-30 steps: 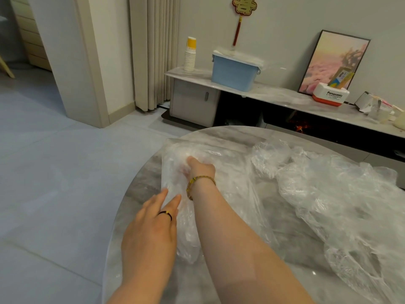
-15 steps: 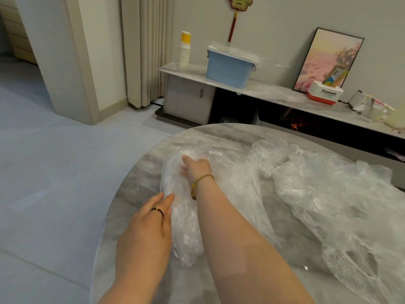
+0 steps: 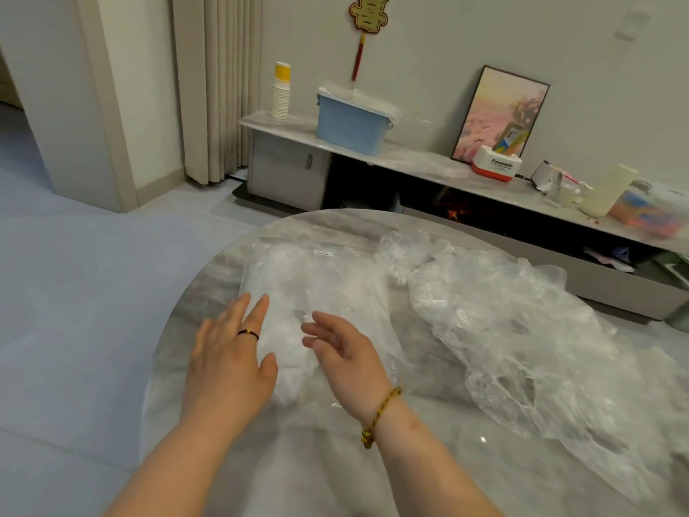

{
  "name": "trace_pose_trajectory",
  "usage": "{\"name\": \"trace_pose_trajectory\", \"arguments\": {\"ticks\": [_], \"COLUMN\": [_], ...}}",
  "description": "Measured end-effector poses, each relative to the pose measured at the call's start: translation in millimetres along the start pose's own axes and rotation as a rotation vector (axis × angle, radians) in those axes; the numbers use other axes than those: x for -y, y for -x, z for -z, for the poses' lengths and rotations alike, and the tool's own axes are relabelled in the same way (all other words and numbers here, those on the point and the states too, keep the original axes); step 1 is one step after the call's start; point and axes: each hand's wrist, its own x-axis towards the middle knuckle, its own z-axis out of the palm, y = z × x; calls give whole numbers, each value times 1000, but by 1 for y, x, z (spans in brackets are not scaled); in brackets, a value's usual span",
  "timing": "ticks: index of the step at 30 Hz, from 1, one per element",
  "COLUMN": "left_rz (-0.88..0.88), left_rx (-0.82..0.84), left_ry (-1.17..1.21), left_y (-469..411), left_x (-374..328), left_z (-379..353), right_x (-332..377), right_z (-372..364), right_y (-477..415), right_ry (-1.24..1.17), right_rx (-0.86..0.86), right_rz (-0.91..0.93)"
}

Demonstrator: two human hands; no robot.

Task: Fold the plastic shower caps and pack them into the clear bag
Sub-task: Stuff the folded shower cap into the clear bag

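Note:
A clear bag (image 3: 320, 289) stuffed with whitish folded shower caps lies on the round marble table (image 3: 231, 278), its mouth towards me. My left hand (image 3: 227, 360) rests flat on the bag's near left edge, fingers spread. Just right of the bag's near end, my right hand (image 3: 346, 352) hovers with its fingers loosely apart and nothing in it. A large heap of loose, crumpled shower caps (image 3: 540, 337) spreads over the right side of the table.
Behind the table runs a low marble TV cabinet (image 3: 421, 162) with a blue lidded bin (image 3: 352, 123), a stack of paper cups (image 3: 280, 93), a framed picture (image 3: 499, 113) and a Panasonic box (image 3: 496, 167). Grey floor (image 3: 74, 292) lies to the left, curtain beyond.
My right hand has pulled back out of the bag towards me and now hovers open at its near end. My left hand slid forward onto the bag's edge.

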Motion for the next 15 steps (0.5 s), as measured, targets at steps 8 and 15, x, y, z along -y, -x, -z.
{"name": "trace_pose_trajectory", "arguments": {"ticks": [8,15], "left_rz": [-600,-664], "left_rx": [29,476], "left_ry": [13,-211], "left_y": [53,96], "left_x": [-59,-73], "left_z": [-35,-98], "right_x": [-50,-93], "right_z": [112,190], "right_y": [75,121], "right_ry": [218,916], "right_rx": [-385,-322], "right_rz": [-97,-310]}}
